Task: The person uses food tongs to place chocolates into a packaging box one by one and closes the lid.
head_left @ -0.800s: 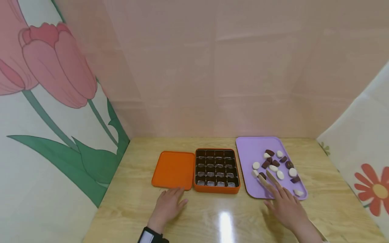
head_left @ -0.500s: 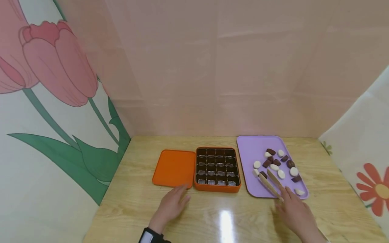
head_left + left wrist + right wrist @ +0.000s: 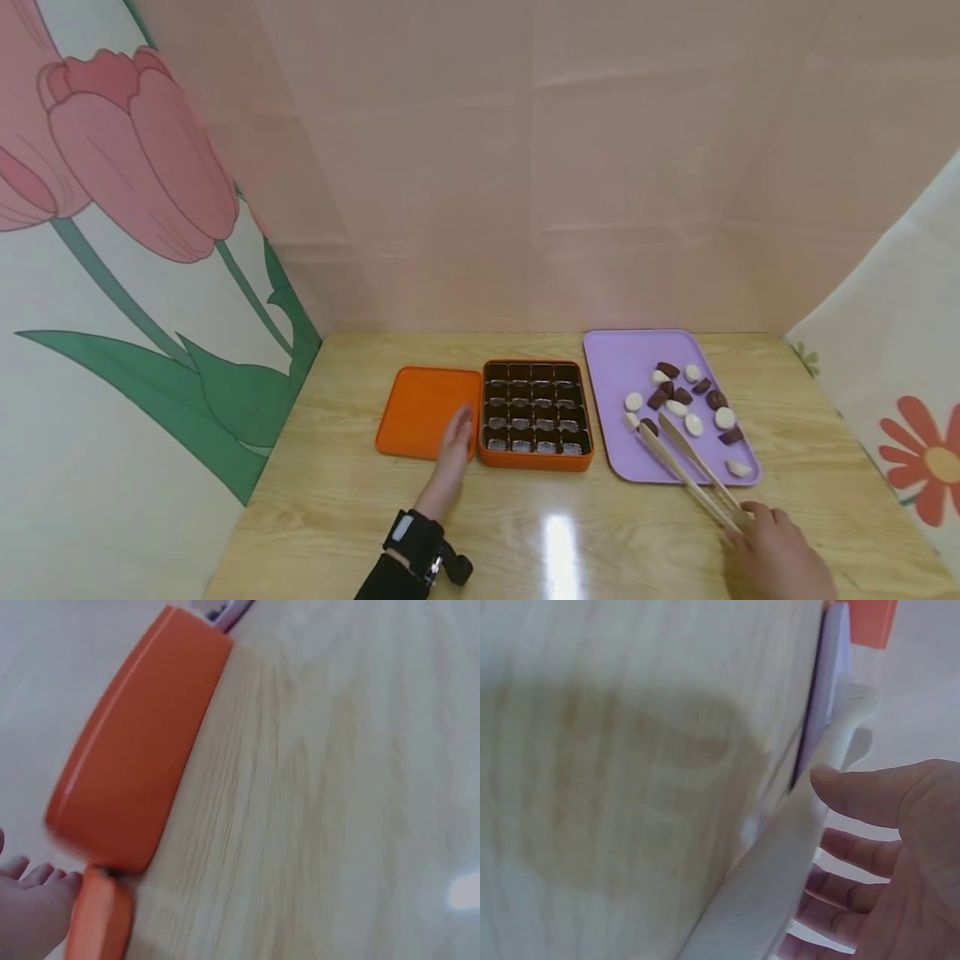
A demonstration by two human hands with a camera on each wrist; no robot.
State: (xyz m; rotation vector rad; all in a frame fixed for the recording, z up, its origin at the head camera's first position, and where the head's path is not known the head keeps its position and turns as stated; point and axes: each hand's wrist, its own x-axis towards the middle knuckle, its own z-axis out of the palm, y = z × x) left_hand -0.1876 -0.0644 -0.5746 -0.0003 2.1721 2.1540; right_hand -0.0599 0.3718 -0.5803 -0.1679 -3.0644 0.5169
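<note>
Lid (image 3: 420, 408) off, box (image 3: 535, 461) unfilled; loose pieces (image 3: 693, 425) on tray (image 3: 617, 358). Left hand (image 3: 452, 446) relaxed by lid, right hand (image 3: 787, 554) grips tongs (image 3: 765, 885).

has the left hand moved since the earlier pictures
Yes: judged against the orange lid in the head view, the left hand has moved forward and rightward, from the lid's near edge to overlapping its right side.

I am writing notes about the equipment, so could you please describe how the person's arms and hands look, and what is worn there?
The left hand and right hand wear no gloves. The left wrist has a black band with a pale rectangular patch and a rounded black piece beside it, above a black sleeve. The right forearm is out of view.
</note>
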